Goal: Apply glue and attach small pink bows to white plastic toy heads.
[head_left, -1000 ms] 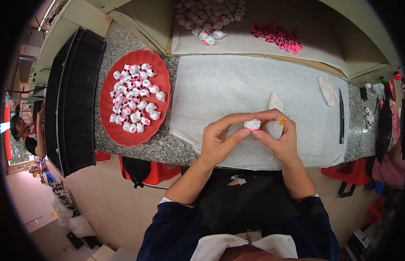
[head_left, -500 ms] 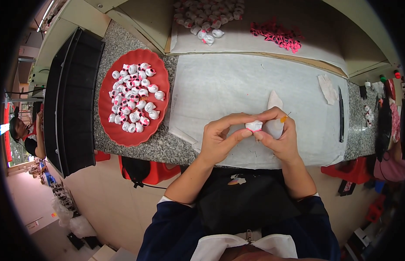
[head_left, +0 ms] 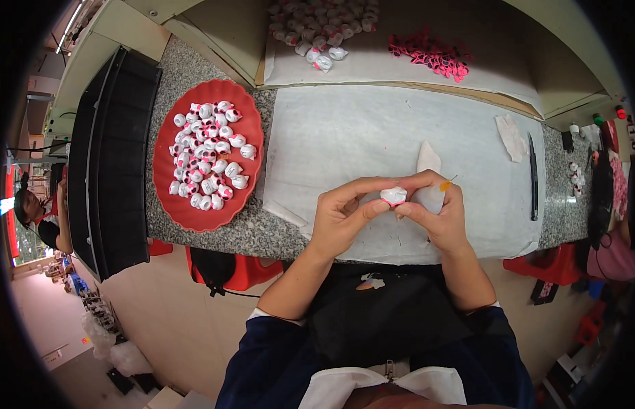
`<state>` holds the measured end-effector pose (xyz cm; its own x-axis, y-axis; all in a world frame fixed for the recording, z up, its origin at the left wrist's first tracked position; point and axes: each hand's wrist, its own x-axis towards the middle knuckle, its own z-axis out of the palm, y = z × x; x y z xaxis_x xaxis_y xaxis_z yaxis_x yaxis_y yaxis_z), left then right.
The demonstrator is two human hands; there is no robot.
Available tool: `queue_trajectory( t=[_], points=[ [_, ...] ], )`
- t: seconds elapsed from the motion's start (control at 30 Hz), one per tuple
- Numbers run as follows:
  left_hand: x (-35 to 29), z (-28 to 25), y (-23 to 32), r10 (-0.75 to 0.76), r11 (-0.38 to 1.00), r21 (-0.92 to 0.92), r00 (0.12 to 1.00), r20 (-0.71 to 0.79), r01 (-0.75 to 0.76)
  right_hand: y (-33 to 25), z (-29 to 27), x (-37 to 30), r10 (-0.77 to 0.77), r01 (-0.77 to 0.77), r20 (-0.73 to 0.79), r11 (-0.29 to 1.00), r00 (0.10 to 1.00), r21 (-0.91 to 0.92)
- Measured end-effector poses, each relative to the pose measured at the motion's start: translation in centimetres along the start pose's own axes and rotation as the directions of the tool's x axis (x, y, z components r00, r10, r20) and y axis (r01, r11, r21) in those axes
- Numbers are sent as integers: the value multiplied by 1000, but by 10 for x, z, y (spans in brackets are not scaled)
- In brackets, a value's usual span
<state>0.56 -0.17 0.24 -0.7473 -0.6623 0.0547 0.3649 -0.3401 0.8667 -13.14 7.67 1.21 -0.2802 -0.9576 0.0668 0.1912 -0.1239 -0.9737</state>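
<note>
Over the white paper, my left hand (head_left: pixel 339 217) pinches a small white figurine head (head_left: pixel 394 195) with a pink lower edge between thumb and fingers. My right hand (head_left: pixel 446 218) keeps a translucent needle-tip squeeze bottle (head_left: pixel 430 198) tucked in its curled fingers, its orange tip (head_left: pixel 446 185) pointing up and away to the right. The thumb and fingertips of that hand also touch the figurine head from the right. To the left, a red scalloped plate (head_left: pixel 169 194) bears many similar white heads (head_left: pixel 208 153) with pink and dark parts.
A shelf beyond the paper (head_left: pixel 317 129) holds more white heads (head_left: pixel 324 31) and a pile of pink glasses-shaped pieces (head_left: pixel 437 58). Folded tissues (head_left: pixel 428 158) and a black pen-like tool (head_left: pixel 534 177) lie on the paper. A black tray (head_left: pixel 116 163) stands at far left; co-workers are at both sides.
The figurine head has turned slightly between my fingers and shifted a little left. Both hands keep nearly the same place and hold.
</note>
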Motion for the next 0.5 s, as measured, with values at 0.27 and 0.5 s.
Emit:
queue_trajectory(
  t=[0.27, 0.5],
  points=[
    [1, 2, -3, 202, 949, 239, 979, 34, -204, 3, 0, -2, -14, 13, -13, 999, 1000, -35],
    [2, 2, -6, 282, 908, 308, 958, 55, -285, -1, -4, -1, 18, -18, 16, 1000, 1000, 4]
  ],
)
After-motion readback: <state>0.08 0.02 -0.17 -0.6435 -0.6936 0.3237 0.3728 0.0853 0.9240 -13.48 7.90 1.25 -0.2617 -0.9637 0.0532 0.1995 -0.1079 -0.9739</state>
